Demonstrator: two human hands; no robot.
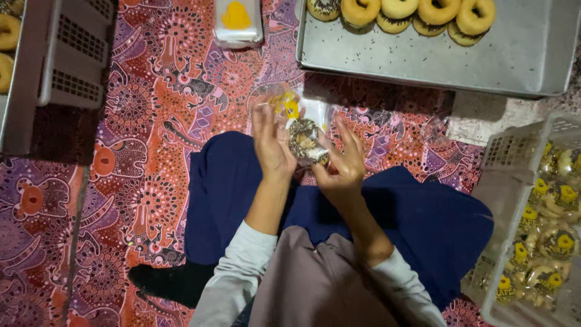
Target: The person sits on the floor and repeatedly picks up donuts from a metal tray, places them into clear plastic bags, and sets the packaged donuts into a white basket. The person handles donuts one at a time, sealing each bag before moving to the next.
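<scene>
Both hands work a sprinkle-topped doughnut inside a clear plastic bag, held over the lap

The doughnut (307, 141) looks light and soft, its dark topping likely to smear or shed, so it is best cradled by its rim through the film and never pinched on top; the clear bag (296, 112), with a yellow mark near its mouth, is thin, limp and probably slippery. The left hand (270, 144) lies against the bag's left side, fingers together and nearly straight, touching the film beside the doughnut. The right hand (344, 163) curls at the doughnut's lower right, fingers a little apart, tips pressing the bag. The doughnut is well below the metal tray (436, 60) of plain doughnuts; a basket (514, 157) of bagged ones stands right of that tray's near edge
</scene>
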